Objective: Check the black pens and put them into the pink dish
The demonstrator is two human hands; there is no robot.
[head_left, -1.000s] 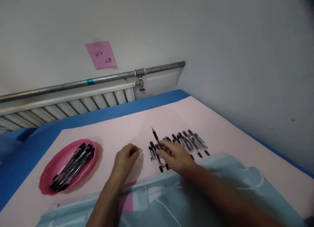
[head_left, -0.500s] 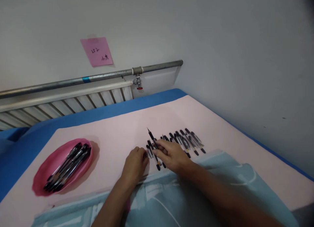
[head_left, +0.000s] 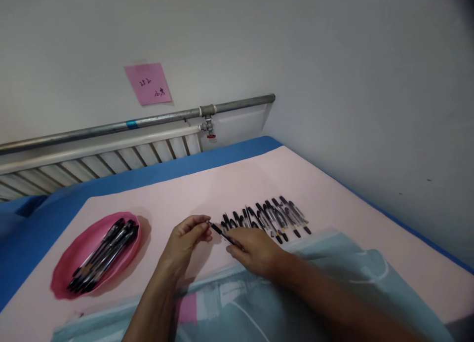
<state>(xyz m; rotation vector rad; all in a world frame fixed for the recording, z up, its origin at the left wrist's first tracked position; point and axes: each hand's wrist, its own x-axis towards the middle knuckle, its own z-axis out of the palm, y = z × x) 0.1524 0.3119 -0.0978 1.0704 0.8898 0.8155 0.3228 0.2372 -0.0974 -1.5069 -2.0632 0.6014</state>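
My right hand (head_left: 255, 250) is closed around a black-gripped pen (head_left: 217, 228), which tilts up and left toward my other hand. At the pen's upper end, my left hand (head_left: 188, 233) is closed in a pinch between thumb and forefinger. Whatever small part lies in that pinch is mostly hidden by the fingertips. Right beyond my right hand, a row of loose pens and black caps (head_left: 274, 213) lies on the pale pink sheet (head_left: 177, 201); my hand covers some of them.
At the left, a pink bowl (head_left: 59, 283) holds several black pens (head_left: 105, 255). Light blue patterned fabric (head_left: 296, 292) covers the near edge, under my forearms. A radiator (head_left: 111, 159) and a metal pipe (head_left: 159, 117) run along the back wall. Another wall (head_left: 370, 110) borders the right side.
The pen in my right hand has tipped over to the left, its upper end now at my left fingertips. My left hand has risen slightly and moved left, into a pinch.
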